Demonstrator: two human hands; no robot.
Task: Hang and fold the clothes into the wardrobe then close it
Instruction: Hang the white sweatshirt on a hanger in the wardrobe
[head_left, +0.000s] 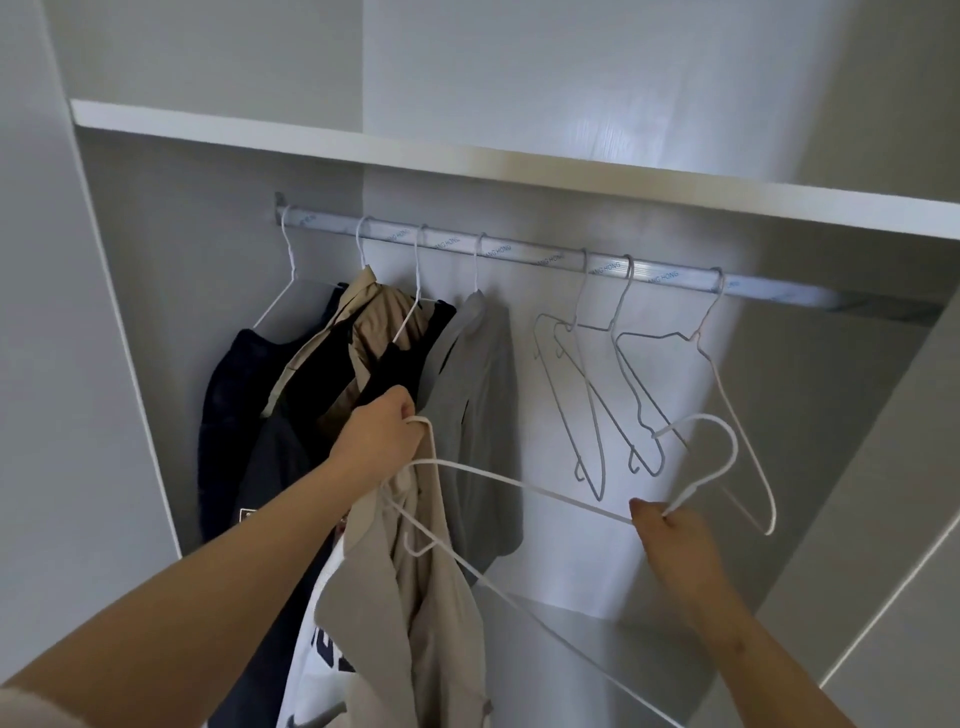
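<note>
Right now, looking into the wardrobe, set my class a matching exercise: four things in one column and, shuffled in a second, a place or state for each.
Things
1. grey shirt
2. bare hangers
3. left hand
4. right hand

Places or states
A. pinches the white hanger by its hook
B. hangs on the left part of the rail
C. grips the white hanger's left end
D. hang on the rail's right part, carrying nothing

Pairs: 1-B; 2-D; 3-C; 4-A
</note>
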